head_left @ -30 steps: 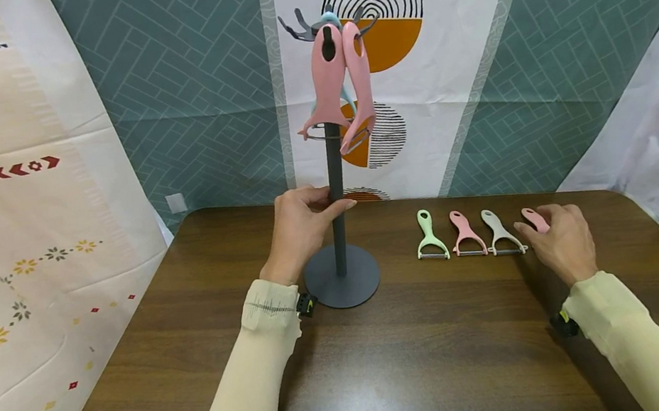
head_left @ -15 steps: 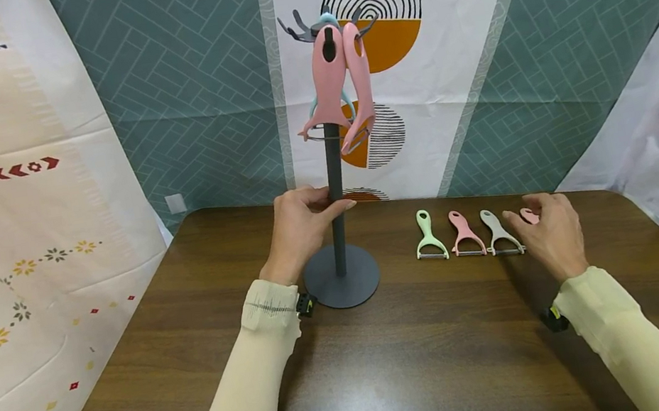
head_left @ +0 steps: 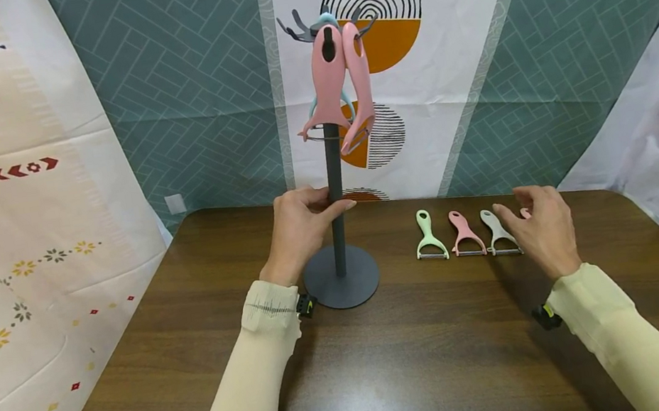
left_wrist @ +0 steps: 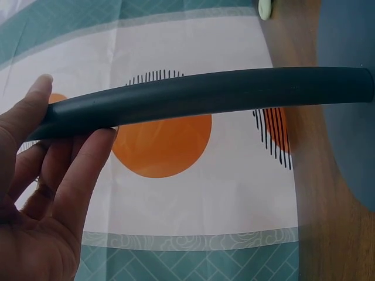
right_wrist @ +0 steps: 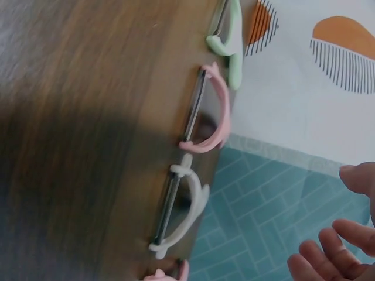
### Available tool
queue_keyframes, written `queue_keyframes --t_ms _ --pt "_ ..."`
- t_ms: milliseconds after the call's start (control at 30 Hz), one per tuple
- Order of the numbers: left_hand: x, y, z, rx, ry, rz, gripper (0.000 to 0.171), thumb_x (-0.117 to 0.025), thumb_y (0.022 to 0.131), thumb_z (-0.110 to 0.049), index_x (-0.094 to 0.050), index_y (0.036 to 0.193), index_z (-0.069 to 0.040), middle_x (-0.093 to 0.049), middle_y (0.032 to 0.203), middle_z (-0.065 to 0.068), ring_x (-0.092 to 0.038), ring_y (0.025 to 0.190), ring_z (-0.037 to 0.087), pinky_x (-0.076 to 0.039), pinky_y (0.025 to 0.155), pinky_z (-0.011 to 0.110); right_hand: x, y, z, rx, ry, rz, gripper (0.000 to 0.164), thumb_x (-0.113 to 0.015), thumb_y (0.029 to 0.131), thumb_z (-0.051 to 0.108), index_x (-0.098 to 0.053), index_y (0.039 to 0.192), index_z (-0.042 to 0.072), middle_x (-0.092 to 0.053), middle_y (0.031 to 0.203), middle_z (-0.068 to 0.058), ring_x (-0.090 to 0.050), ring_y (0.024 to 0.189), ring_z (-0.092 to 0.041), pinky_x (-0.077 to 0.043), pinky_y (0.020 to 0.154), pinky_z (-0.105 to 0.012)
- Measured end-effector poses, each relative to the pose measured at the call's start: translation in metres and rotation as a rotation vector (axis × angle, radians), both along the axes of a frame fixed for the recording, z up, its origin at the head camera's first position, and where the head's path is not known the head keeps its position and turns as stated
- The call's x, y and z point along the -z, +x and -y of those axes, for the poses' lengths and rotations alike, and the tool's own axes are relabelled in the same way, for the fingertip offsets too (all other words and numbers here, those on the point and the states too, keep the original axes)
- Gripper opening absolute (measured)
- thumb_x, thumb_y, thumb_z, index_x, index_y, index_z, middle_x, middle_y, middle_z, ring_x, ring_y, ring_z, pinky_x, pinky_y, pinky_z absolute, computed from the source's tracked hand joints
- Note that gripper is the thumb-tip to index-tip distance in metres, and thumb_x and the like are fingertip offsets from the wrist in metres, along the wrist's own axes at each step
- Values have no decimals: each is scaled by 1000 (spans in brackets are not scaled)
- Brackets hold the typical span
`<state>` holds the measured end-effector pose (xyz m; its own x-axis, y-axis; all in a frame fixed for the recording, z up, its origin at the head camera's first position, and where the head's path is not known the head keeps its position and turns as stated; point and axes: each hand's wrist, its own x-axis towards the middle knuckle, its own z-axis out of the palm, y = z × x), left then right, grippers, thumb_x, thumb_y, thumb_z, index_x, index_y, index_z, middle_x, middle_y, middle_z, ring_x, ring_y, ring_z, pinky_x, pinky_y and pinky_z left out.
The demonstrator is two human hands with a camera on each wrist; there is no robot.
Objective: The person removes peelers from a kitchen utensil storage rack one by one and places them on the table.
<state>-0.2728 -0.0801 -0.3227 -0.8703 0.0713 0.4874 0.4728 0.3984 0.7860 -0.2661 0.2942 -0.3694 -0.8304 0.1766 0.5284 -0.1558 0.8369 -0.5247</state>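
My left hand (head_left: 300,226) holds the dark grey post of a round-based rack (head_left: 334,176), thumb on one side and fingers on the other. On the rack's hooks hang two pink peelers (head_left: 330,76) and a light blue peeler (head_left: 314,107) mostly behind them. At the right, my right hand (head_left: 543,229) is above the table with nothing in it, thumb and fingers apart. Just left of it lies a grey-white peeler (head_left: 492,223); a pink peeler (head_left: 525,212) is mostly hidden behind it. The right wrist view shows the grey-white peeler (right_wrist: 196,208) apart from the fingers (right_wrist: 334,252).
A green peeler (head_left: 427,233) and another pink peeler (head_left: 466,230) lie farther left in the same row on the brown wooden table (head_left: 419,364). Behind the table's back edge hangs a patterned cloth (head_left: 204,110).
My right hand has moved left from the rightmost pink peeler toward the grey-white one and lifted slightly. That pink peeler stays on the table. The left hand keeps its hold on the post.
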Motion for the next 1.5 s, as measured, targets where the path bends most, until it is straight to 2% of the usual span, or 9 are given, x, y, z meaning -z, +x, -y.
queue_keyframes --t_ms 167,333,700,1067,1333,1500 --pt "0 0 0 -2 -3 0 25 -85 85 -28 -83 102 -9 -78 90 5 -75 79 15 -60 71 31 -4 1 6 -14 2 -37 46 -75 91 24 -66 123 -8 -62 107 -28 -56 99 -39 -41 83 -47" --pt "0 0 0 -10 -11 2 26 -85 85 -28 -83 102 -9 -77 88 4 -73 79 15 -59 69 31 -9 2 15 -34 -17 -63 44 -75 92 23 -66 122 -8 -62 109 -28 -57 101 -40 -41 86 -47" --pt "0 -1 -1 -1 -10 -2 24 -84 86 -28 -83 101 -9 -78 91 4 -75 79 15 -60 71 30 -20 7 28 -52 -49 -30 45 -73 95 27 -65 127 -3 -63 122 -25 -59 109 -41 -45 93 -53" --pt "-1 1 0 -11 -18 0 26 -85 85 -28 -83 102 -9 -76 87 5 -73 80 16 -58 70 30 -30 7 39 -89 -47 -59 44 -73 96 25 -64 128 -4 -62 121 -25 -60 108 -42 -47 94 -55" --pt "-1 0 1 -11 -22 -5 24 -84 86 -28 -83 100 -9 -79 91 5 -75 80 16 -60 71 30 -35 7 47 -96 -66 -96 41 -75 94 22 -66 125 -3 -64 118 -23 -62 106 -40 -48 93 -48" --pt "-1 -1 1 -10 -20 -2 24 -84 85 -28 -83 99 -8 -79 91 5 -75 80 16 -60 71 30 -38 7 51 -102 -54 -127 40 -77 92 21 -67 123 -2 -66 115 -21 -62 104 -37 -48 89 -35"
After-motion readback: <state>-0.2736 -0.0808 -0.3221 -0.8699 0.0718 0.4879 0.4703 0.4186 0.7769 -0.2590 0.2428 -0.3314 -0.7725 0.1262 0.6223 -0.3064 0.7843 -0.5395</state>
